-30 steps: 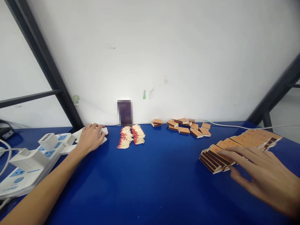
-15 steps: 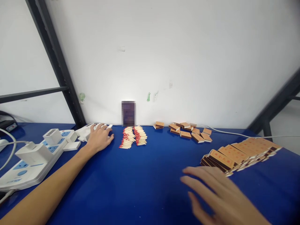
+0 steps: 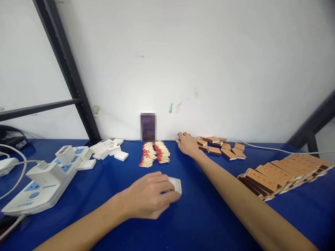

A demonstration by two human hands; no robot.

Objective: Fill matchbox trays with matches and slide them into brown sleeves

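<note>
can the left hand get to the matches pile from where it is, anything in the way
Probably yes. The left hand rests on a white tray just in front of the matches pile, with only bare blue table between them. The right hand is off to the side.

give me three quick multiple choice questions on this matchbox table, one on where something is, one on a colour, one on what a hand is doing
1. Where does the matchstick pile lie?
A. before the blurred card at the wall
B. on the power strip
C. on the fanned row of boxes

2. What colour is the table?
A. green
B. blue
C. grey

3. What is the left hand doing?
A. hanging in the air
B. pressing a power strip socket
C. resting on the table with its grip on a white tray

Answers:
1 A: the matchsticks sit just in front of the blurred card.
2 B: the bare surface is deep blue.
3 C: the fingers curl over the white tray near the table's middle, while the right hand reaches the loose matchboxes by the wall.
</note>
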